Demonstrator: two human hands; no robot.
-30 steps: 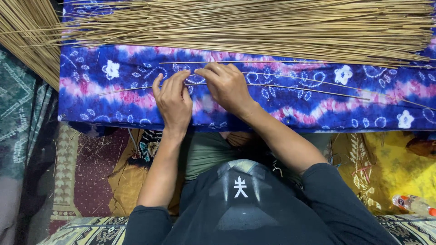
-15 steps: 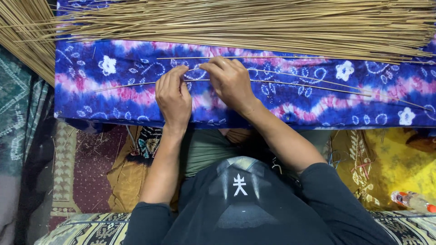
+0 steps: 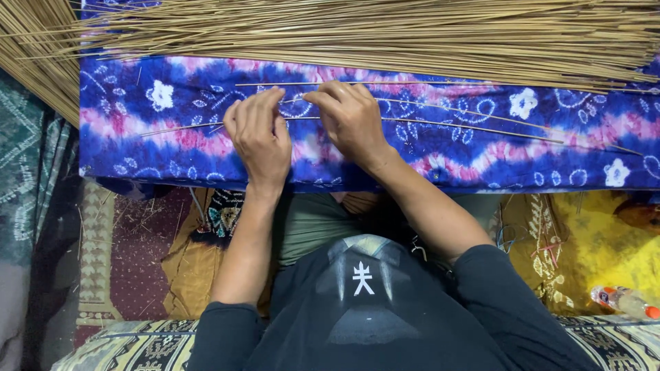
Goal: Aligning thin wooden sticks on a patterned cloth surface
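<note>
Seen from above, a person's left hand [image 3: 260, 137] and right hand [image 3: 350, 118] rest curled, fingertips pinching thin sticks [image 3: 412, 121] laid across a blue-and-pink tie-dyed cloth [image 3: 172, 137]. A thick heap of loose straw-coloured sticks [image 3: 385, 34] crowds the cloth's far edge, leaving only a narrow band free. A plastic bottle [image 3: 624, 301] lies well apart at lower right on a yellow cloth [image 3: 605, 254].
</note>
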